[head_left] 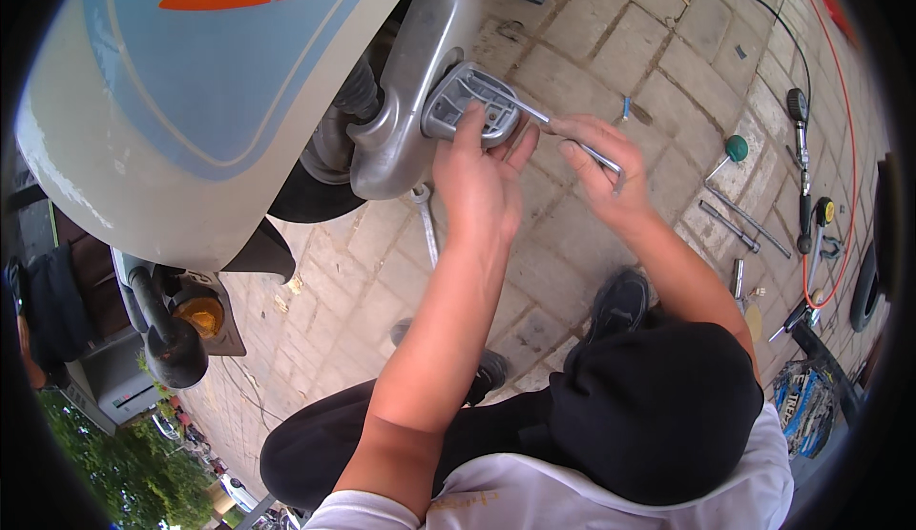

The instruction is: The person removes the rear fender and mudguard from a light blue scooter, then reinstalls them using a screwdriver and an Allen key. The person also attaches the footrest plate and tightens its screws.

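Note:
A grey, ribbed, hollow cover-like part (pixel 474 101) sits against the silver metal arm (pixel 405 101) of a light-coloured two-wheeler. My left hand (pixel 480 172) grips this part from below, its thumb pressed on the near rim and its fingers curled behind. In my right hand (pixel 603 169) is a thin steel L-shaped wrench (pixel 603 160), pinched between thumb and fingers. Its long end reaches left over the hollow of the grey part, and its short bent end points down past my hand. Whether the tip engages a fastener cannot be made out.
The two-wheeler's body panel (pixel 258 62) fills the upper left. A spanner (pixel 426 220) lies on the paving below the arm. At right are a green-handled tool (pixel 735 148), metal rods (pixel 730 225), a pressure gauge (pixel 798 105), a red hose (pixel 847 101) and a blue bag (pixel 804 406).

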The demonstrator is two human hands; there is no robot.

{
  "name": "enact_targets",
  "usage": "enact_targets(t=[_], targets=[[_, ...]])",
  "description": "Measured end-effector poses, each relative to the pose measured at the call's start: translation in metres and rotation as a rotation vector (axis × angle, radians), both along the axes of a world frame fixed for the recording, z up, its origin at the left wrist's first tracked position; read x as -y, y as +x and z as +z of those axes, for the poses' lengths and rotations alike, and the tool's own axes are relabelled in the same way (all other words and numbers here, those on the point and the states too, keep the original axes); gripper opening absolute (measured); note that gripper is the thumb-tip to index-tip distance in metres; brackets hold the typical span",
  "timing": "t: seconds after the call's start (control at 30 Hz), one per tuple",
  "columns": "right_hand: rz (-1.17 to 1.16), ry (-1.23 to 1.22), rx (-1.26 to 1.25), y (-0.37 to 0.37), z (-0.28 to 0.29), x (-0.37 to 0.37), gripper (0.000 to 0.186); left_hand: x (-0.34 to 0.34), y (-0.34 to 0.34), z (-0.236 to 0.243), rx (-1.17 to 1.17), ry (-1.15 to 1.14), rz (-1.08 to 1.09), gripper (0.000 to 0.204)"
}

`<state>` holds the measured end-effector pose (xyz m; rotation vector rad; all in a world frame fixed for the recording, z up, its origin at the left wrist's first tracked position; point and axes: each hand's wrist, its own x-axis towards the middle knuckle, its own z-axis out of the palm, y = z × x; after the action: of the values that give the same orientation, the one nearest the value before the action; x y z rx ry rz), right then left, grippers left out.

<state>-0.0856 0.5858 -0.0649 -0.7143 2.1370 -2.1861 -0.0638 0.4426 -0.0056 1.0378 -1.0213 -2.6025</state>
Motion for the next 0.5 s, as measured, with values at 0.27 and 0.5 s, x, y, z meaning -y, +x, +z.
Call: enact_targets(t=[0.27,0.5], targets=[[0.027,-0.307,0.59,-0.01,0.014,0.0,0.025,-0.007,0.024,-0.009,-0.168,-0.024,0.062,0.044],[-0.002,-0.074,0.225,-0.001,0.018,0.001,0.027,0.007,0.013,-0.042,-0.468,0.657,-0.047,0.066]])
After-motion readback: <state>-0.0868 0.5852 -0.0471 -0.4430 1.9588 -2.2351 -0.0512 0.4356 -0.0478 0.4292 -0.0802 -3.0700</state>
